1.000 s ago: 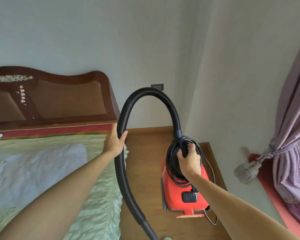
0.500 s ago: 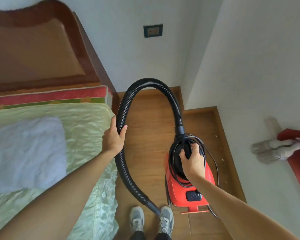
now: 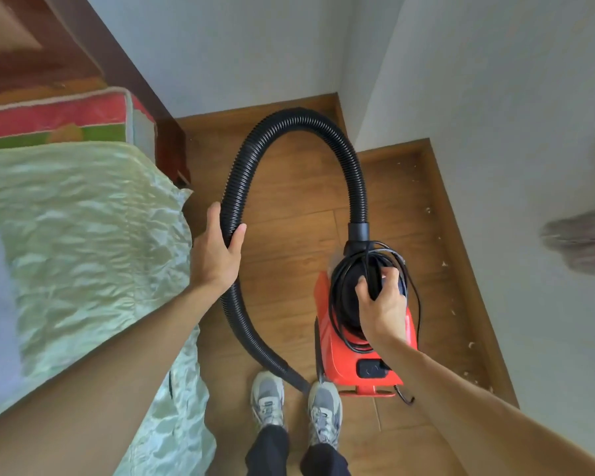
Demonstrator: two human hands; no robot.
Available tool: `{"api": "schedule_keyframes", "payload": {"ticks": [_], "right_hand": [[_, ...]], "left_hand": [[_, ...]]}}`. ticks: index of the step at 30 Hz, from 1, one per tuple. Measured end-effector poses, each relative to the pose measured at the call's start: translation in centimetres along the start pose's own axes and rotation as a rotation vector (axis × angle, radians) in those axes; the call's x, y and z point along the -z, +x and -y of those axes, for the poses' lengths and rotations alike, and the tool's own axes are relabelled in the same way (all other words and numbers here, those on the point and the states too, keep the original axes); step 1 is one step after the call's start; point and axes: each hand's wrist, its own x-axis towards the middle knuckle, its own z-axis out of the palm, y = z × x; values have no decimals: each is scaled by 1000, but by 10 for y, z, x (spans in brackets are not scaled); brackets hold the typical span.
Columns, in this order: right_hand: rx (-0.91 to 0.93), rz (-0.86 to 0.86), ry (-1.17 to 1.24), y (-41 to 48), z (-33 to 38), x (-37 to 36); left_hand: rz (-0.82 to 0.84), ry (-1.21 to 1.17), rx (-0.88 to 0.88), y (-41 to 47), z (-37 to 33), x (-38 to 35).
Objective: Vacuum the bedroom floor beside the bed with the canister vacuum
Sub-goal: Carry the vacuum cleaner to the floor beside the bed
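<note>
left hand [image 3: 215,257] grips hose [image 3: 289,120] | right hand [image 3: 382,305] grips canister vacuum [image 3: 339,359], apparently by its top

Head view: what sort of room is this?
Probably a bedroom: a bed with a green quilted cover, its wooden headboard, and wood flooring where a person holds a red canister vacuum.
</note>
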Motion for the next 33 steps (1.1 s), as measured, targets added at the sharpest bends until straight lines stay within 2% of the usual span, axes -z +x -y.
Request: {"api": "schedule_keyframes", "payload": {"ticks": [12,24,33], "right_hand": [[-113,-23,18,32,-71,-46],[-206,-153,99,68,-118,-76],[-327,-253,209,71,-122,-60]], "left_hand": [[116,51,-52,31,31,-82],[223,105,-43,47,33,-166],[315,58,-144,50,-5,-189]]}}
